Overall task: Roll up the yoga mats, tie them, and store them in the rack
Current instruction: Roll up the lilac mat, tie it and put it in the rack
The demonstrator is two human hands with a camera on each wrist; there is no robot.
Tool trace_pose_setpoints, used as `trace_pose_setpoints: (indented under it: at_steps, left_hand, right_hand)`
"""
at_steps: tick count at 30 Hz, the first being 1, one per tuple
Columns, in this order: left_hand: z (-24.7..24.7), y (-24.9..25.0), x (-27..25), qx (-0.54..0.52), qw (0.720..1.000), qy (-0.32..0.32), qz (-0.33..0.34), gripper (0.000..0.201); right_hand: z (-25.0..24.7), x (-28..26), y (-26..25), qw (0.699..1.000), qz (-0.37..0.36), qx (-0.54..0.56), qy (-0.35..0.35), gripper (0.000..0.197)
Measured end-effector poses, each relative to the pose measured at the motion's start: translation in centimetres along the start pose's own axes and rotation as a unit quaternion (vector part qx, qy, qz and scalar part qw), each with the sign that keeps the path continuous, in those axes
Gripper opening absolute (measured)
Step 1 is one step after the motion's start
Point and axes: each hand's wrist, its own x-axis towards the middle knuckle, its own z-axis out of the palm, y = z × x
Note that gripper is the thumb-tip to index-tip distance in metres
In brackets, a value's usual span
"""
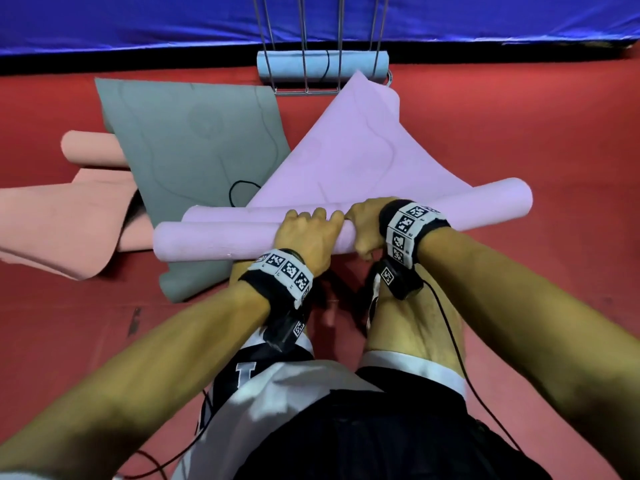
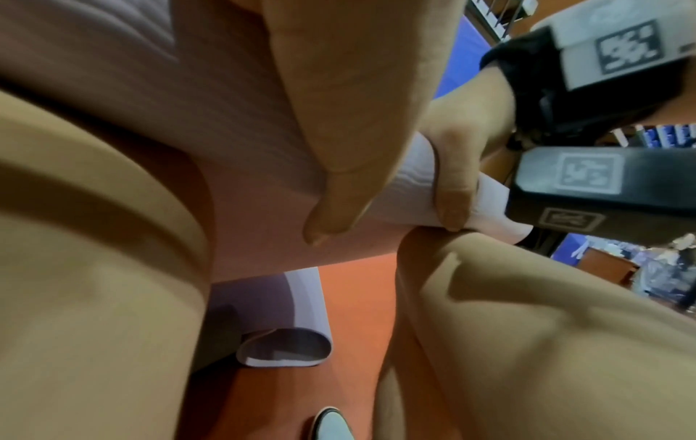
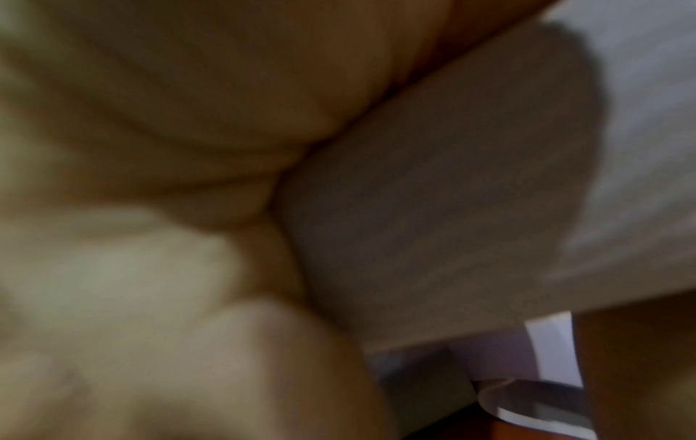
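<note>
A lilac yoga mat (image 1: 349, 157) lies partly rolled across the red floor, its roll (image 1: 214, 240) in front of my knees. My left hand (image 1: 308, 233) grips the roll from above with fingers curled over it. My right hand (image 1: 363, 230) grips it right beside, thumb underneath (image 2: 452, 184). The lilac mat's unrolled sheet stretches away toward the metal rack (image 1: 322, 43). A blue rolled mat (image 1: 287, 67) lies in the rack's base. The right wrist view is blurred, filled by palm and mat (image 3: 452, 208).
A grey mat (image 1: 194, 143) lies flat to the left, with a black cord (image 1: 242, 192) looped on it. A pink mat (image 1: 69, 216) sprawls half-rolled beyond it at far left. A blue padded wall (image 1: 138, 22) runs along the back. My bare knees are under my wrists.
</note>
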Motion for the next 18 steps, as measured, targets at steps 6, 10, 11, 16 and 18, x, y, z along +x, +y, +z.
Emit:
trace_pose_setpoints:
  at_steps: [6,10,11,16,18]
  left_hand:
    - [-0.5,-0.7,1.5,-0.02,0.999,-0.021,0.019,0.062]
    - [-1.7,-1.6,2.8,-0.079,0.994,-0.069,0.015,0.056]
    - [-1.7,-1.9,3.0,-0.091,0.992,-0.09,0.017,0.056]
    - [-1.5,-2.3,2.8,-0.105,0.989,-0.102,0.011,0.054]
    - [-1.0,-1.8,2.1,-0.079,0.996,-0.038,-0.006,0.053]
  right_hand:
    - [2.7,-0.1,1.4,0.985,-0.021,0.029,0.169,0.078]
    - [3.4,-0.8,1.1,0.975,0.022,-0.012,0.219,0.051]
    - [3.4,-0.9,1.0,0.975,0.03,-0.005,0.221,0.043]
    - [2.3,-0.4,0.5,0.98,0.027,0.002,0.198,0.034]
    - [1.5,0.0,0.7,0.984,0.02,-0.001,0.176,0.041]
